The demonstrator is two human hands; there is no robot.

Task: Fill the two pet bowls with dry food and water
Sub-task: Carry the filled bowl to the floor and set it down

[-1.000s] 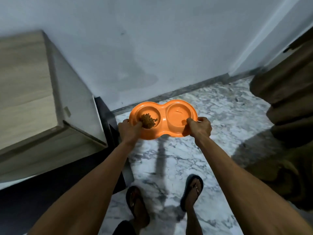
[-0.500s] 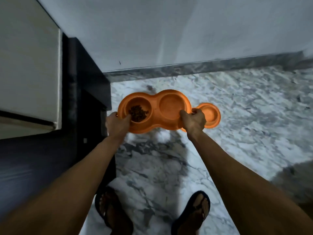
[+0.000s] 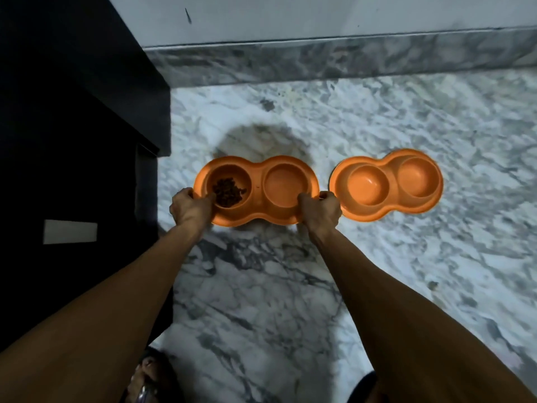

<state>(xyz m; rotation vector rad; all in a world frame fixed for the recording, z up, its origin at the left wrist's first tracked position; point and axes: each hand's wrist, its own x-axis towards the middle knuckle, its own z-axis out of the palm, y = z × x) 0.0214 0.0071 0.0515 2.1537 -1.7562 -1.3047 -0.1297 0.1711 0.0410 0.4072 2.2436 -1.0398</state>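
Observation:
I hold an orange double pet bowl (image 3: pixel 257 215) just above the marble floor, level. Its left cup carries brown dry food (image 3: pixel 228 191); whether its right cup holds water I cannot tell. My left hand (image 3: pixel 190 209) grips the bowl's left rim with the thumb inside the food cup. My right hand (image 3: pixel 321 210) grips the right rim the same way. A second orange double bowl (image 3: pixel 386 184) lies on the floor just to the right, both cups looking dry, its edge close to my right hand.
A dark cabinet (image 3: pixel 72 141) stands at the left, close to the held bowl. A marble skirting and white wall (image 3: pixel 334 18) run along the back. The marble floor (image 3: pixel 406 271) stretches open to the right and front. My sandalled feet (image 3: pixel 151 376) show at the bottom.
I have bent down and lowered the bowl toward the floor. The view tilted down, and the second orange bowl on the floor is now fully in sight to the right.

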